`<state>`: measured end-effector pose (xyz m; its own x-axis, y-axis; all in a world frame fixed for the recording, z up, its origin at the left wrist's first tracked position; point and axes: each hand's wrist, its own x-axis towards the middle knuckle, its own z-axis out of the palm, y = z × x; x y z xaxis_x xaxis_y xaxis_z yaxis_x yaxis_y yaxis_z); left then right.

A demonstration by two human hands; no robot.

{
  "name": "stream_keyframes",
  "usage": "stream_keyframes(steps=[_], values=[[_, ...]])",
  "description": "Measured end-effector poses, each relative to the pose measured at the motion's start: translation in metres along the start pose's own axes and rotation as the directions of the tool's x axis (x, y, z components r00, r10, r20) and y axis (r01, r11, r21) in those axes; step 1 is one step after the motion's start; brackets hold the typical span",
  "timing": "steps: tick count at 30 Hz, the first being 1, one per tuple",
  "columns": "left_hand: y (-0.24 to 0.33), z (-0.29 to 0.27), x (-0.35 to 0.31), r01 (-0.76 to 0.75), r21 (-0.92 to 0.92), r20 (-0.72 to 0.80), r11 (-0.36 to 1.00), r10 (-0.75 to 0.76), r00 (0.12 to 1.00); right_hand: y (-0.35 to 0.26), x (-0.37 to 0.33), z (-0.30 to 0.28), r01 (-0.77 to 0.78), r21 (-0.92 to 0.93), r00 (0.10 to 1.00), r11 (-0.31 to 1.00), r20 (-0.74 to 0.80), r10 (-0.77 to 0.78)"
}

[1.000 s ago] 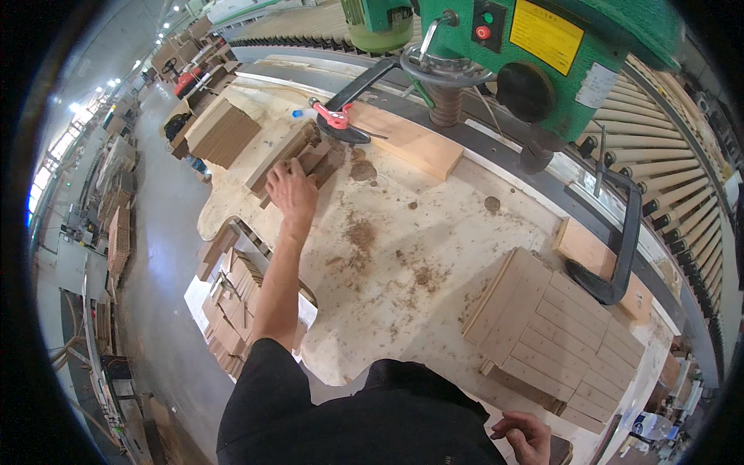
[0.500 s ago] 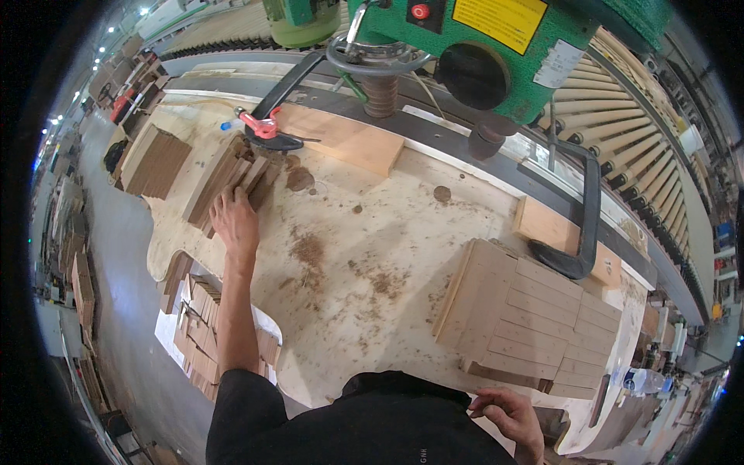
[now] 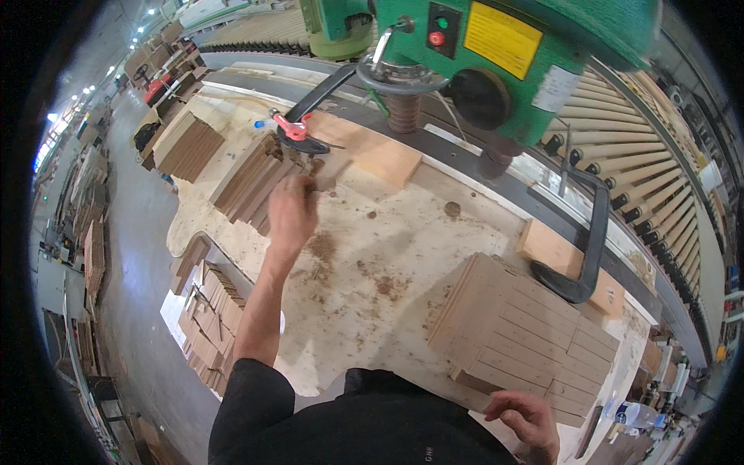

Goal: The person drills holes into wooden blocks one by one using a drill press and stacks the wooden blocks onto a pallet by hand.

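Observation:
My left hand (image 3: 291, 211) is stretched out over the work table (image 3: 372, 310), right beside a slanted row of thin wooden strips (image 3: 248, 182). Its fingers are curled at the row's near end, and I cannot make out whether a strip is between them. My right hand (image 3: 528, 422) hovers low at the lower right with its fingers apart and nothing in it, just below a large stack of pale wooden slats (image 3: 527, 341). Sawdust lies on the table between the two hands.
A green drill press (image 3: 496, 54) stands at the back, its chuck (image 3: 403, 112) above a wooden fence block (image 3: 380, 159). A red-handled clamp (image 3: 291, 128) and a black clamp (image 3: 581, 260) hold blocks down. Wood pieces are piled on the floor at left (image 3: 209, 314). Another wood stack (image 3: 186, 143) sits farther off.
My left hand has come off the row of strips, where it lay flat, and now curls at its near end. The view has swung right. My right hand stays low.

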<state>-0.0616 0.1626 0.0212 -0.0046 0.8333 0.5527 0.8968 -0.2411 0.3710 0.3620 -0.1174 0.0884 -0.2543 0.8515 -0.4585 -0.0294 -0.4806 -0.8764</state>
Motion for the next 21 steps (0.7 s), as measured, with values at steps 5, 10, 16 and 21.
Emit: stream_keyframes(steps=[5,10,16,21], values=[[0.073,0.055,0.008,-0.361,-0.070,0.167,0.930,0.367,0.915,-0.024,0.016,-0.033,0.143,-0.293,0.990,0.945,0.050,-0.134],[0.125,0.125,0.024,-0.548,-0.236,0.202,0.803,0.592,0.780,-0.067,0.024,-0.051,0.330,-0.402,0.934,0.854,0.008,-0.357],[0.114,0.173,0.042,-0.600,-0.263,0.084,0.756,0.637,0.766,-0.088,0.020,-0.058,0.367,-0.440,0.903,0.820,-0.042,-0.427],[0.118,0.168,0.048,-0.547,-0.163,0.123,0.821,0.567,0.814,-0.099,0.028,-0.076,0.353,-0.509,0.884,0.785,-0.094,-0.458]])
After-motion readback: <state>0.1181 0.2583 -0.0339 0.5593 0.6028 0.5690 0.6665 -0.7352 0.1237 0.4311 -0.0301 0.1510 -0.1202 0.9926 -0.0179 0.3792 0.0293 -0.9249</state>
